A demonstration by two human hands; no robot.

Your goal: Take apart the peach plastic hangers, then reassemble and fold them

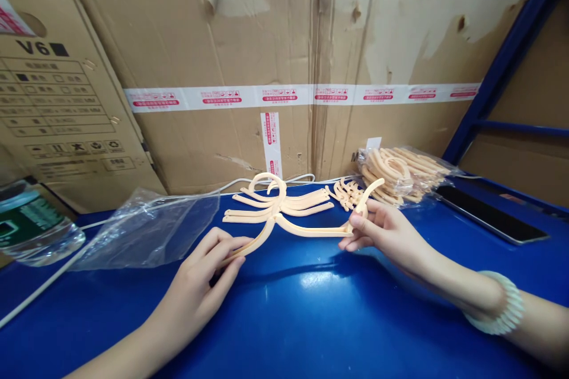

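Holds one beige hanger point(311, 231) just above one blue tabletop point(284, 325), pinching one arm point(263, 238) in the left hand point(208, 266) and gripping the other arm's end plus one curved piece point(372, 189) in the right hand point(393, 234), near loose strips point(311, 209) too overlapped to count, one bagged bundle point(404, 172) and one phone point(489, 213).

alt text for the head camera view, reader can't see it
A person's left hand grips one arm of a beige hanger-shaped piece above a blue table; the right hand holds the other arm's end. Behind lie beige strips and a bagged bundle, with cardboard beyond.
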